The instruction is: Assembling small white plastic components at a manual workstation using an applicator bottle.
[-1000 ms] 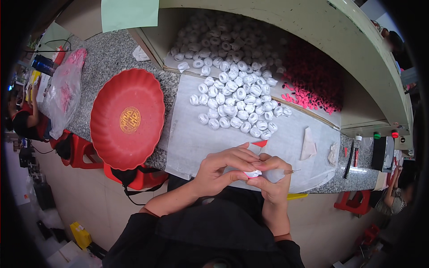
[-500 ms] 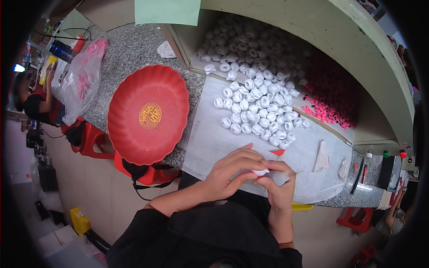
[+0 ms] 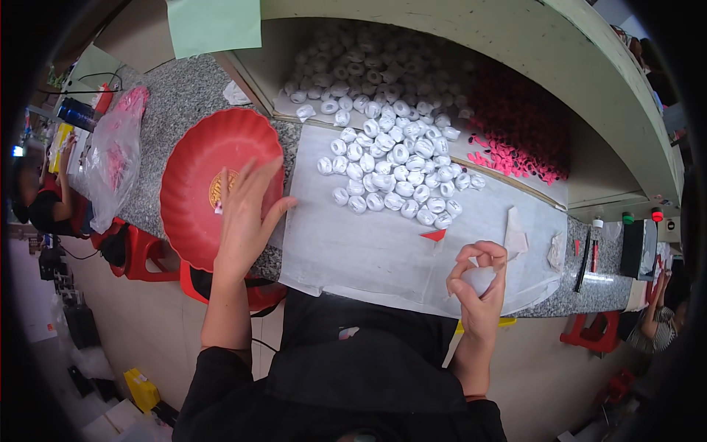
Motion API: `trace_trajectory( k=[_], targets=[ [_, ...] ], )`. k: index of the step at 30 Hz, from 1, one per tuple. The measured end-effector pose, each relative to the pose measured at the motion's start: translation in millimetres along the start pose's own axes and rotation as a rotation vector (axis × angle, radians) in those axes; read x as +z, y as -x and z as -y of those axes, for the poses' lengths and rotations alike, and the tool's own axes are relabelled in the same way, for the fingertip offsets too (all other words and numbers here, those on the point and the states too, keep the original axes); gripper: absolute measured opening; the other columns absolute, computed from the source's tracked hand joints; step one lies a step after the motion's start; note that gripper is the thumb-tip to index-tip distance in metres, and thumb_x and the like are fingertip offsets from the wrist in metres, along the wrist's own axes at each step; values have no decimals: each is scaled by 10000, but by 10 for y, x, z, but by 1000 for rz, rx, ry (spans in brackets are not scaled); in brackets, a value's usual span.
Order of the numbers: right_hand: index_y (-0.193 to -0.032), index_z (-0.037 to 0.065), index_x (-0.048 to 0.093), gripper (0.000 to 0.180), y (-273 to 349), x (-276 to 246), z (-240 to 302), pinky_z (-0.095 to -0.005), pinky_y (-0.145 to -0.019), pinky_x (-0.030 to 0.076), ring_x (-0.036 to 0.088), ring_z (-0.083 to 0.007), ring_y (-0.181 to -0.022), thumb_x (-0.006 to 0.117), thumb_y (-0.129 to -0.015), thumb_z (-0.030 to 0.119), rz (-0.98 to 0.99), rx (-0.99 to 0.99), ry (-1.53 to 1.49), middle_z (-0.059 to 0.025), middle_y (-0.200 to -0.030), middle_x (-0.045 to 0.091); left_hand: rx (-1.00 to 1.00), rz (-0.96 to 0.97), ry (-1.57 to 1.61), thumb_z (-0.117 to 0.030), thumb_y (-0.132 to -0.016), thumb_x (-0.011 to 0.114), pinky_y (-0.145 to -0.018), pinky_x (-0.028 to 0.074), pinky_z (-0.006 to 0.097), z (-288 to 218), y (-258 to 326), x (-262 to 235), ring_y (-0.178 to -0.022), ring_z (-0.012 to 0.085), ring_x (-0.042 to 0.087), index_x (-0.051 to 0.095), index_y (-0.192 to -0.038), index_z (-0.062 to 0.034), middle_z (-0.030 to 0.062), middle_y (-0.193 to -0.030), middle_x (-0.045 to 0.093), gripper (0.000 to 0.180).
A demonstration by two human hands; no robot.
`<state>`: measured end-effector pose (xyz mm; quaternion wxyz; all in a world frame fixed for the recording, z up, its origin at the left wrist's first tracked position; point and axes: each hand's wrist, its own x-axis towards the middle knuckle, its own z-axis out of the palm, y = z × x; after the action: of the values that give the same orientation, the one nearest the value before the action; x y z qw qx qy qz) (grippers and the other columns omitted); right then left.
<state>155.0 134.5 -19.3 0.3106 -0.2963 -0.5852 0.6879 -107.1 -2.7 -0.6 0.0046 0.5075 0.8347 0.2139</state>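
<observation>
The left hand (image 3: 247, 214) is spread open over the red tray (image 3: 193, 193), so it should drop its bit gently inside, while the right hand (image 3: 479, 283), far apart, pinches a white wrap (image 3: 477, 280) softly.

A speckled grey granite counter (image 3: 177, 103) runs beneath a pale green shelf (image 3: 515, 44); red plastic stools (image 3: 147, 254) stand on the beige floor (image 3: 147, 331) below

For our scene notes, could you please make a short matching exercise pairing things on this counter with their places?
Things:
1. red tray
2. pile of white rolls
3. pink pieces
4. clear plastic bag

Places:
A. on the white sheet
B. under the left hand
C. far left of the counter
D. in the recess under the shelf

Pairs: 1-B, 2-A, 3-D, 4-C
</observation>
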Motion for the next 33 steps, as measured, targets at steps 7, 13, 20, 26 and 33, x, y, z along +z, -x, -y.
trace_trajectory(
  k=[7, 13, 20, 26, 33],
  targets=[
    [-938, 25, 353, 313, 66, -162, 86, -285, -538, 424, 493, -195, -675, 466, -646, 21, -23, -79, -272, -127, -936, 375, 546, -74, 232, -69, -617, 536, -731, 378, 309, -1149, -157, 630, -850, 202, 487, 584, -854, -91, 47, -846, 536, 243],
    [-1132, -22, 392, 388, 161, -219, 85, -335, -556, 507, 495, -231, -828, 468, -762, 68, -71, -89, -151, -101, -1024, 401, 425, 189, -4, -62, -615, 536, -695, 385, 311, -1428, -302, 959, -814, 210, 491, 572, -834, -66, 86, -861, 532, 222],
    [-943, -2, 408, 320, 120, -215, 132, -250, -491, 454, 495, -172, -764, 589, -703, 109, -304, -238, -299, -106, -948, 408, 29, 255, 1228, 54, -703, 547, -683, 424, 255, -1183, -233, 679, -821, 162, 537, 525, -796, -36, 97, -942, 525, 131],
    [-905, 64, 404, 333, -9, 22, 236, -242, -603, 414, 436, -128, -668, 643, -693, 155, -372, -544, -291, -60, -836, 412, -200, 135, 1910, 31, -730, 545, -795, 435, 317, -1135, 73, 672, -905, 187, 525, 455, -939, -30, 129, -984, 507, 235],
    [-801, 69, 391, 425, 83, 269, 250, -191, -471, 358, 399, -110, -564, 717, -628, 280, -232, -810, 235, -52, -754, 397, -210, 153, 1933, 9, -739, 538, -842, 419, 378, -1083, 155, 627, -956, 182, 505, 428, -1056, -11, 145, -1027, 500, 337]
  ],
)
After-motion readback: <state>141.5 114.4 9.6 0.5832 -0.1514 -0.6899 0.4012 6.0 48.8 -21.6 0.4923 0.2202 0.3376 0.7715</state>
